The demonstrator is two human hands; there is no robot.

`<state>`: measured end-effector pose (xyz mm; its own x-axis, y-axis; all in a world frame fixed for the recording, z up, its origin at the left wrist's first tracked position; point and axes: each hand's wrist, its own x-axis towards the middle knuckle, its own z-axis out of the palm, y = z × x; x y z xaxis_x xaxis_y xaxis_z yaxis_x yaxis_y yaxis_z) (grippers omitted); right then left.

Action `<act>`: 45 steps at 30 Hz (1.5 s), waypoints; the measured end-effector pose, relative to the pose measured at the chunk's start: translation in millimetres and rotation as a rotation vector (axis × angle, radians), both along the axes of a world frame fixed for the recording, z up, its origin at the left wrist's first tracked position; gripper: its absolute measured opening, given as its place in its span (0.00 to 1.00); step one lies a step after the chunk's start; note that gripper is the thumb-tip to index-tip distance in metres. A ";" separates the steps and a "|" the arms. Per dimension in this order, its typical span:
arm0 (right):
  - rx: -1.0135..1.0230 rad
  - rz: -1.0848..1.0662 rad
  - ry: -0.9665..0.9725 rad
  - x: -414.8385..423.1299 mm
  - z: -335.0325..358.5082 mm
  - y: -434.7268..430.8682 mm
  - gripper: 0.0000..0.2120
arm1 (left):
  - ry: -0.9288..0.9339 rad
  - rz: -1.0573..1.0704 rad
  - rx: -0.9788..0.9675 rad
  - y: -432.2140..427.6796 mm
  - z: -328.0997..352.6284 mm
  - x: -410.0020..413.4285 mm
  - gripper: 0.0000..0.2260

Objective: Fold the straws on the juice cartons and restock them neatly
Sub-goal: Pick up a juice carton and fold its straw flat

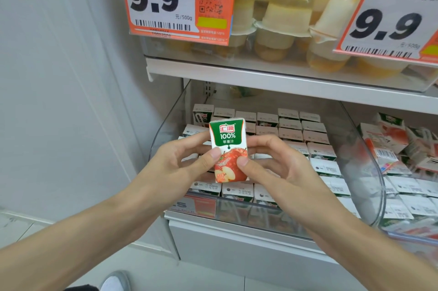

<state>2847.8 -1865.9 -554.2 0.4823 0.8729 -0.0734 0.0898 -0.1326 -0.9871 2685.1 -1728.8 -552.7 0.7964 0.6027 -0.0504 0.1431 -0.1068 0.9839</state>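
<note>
Pinching one juice carton (228, 151) between them, left hand (180, 160) and right hand (272, 167) hold it upright, thumbs on its front, equally near; straw unseen, presumably on the far face; stocked cartons (296, 134) lie just beyond.

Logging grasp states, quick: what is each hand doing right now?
Left hand: holding the apple juice carton, thumb on its front.
Right hand: holding the same carton from the other side, thumb on its front.
</note>
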 end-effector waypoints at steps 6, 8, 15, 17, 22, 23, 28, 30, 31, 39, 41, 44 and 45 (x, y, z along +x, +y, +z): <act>0.028 -0.013 0.001 3.1 -0.8 -0.1 0.20 | -0.017 0.057 -0.011 1.7 -1.3 1.1 0.18; 0.020 -0.011 0.021 3.8 -0.8 -0.3 0.21 | -0.028 0.083 -0.029 3.3 -2.5 2.0 0.18; 0.066 -0.057 0.151 2.1 6.0 0.5 0.19 | 0.000 0.030 -0.084 4.0 -5.4 4.4 0.18; 0.068 -0.048 0.121 2.6 6.9 -0.4 0.20 | -0.001 0.029 -0.088 4.1 -5.3 3.9 0.18; 0.094 -0.036 -0.049 3.7 5.2 -2.0 0.25 | -0.019 0.019 -0.067 5.2 -4.5 3.0 0.19; 0.110 -0.056 -0.077 4.0 3.9 -1.4 0.27 | -0.018 0.007 -0.069 5.1 -4.4 2.7 0.19; 0.130 -0.051 -0.179 0.8 -1.7 2.4 0.25 | -0.036 -0.134 -0.186 -1.4 -6.0 4.7 0.18; 0.129 -0.041 -0.193 3.2 -1.7 2.7 0.22 | -0.037 -0.176 -0.199 0.0 -6.0 4.5 0.17; 0.131 -0.044 -0.185 5.0 -1.2 2.6 0.22 | -0.041 -0.201 -0.196 0.4 -5.8 4.1 0.17; 0.096 -0.085 -0.070 9.9 -3.5 1.6 0.27 | -0.065 -0.187 -0.139 4.4 -4.2 2.0 0.17; 0.084 -0.103 0.014 12.1 -1.6 -0.2 0.24 | -0.079 -0.143 -0.130 8.0 -2.9 1.6 0.16; 0.041 -0.068 0.099 12.4 1.4 -1.7 0.16 | -0.096 -0.022 -0.121 12.3 -2.9 0.4 0.19; 0.026 -0.052 0.110 10.9 1.6 -1.9 0.16 | -0.101 0.018 -0.115 12.4 -3.1 0.1 0.21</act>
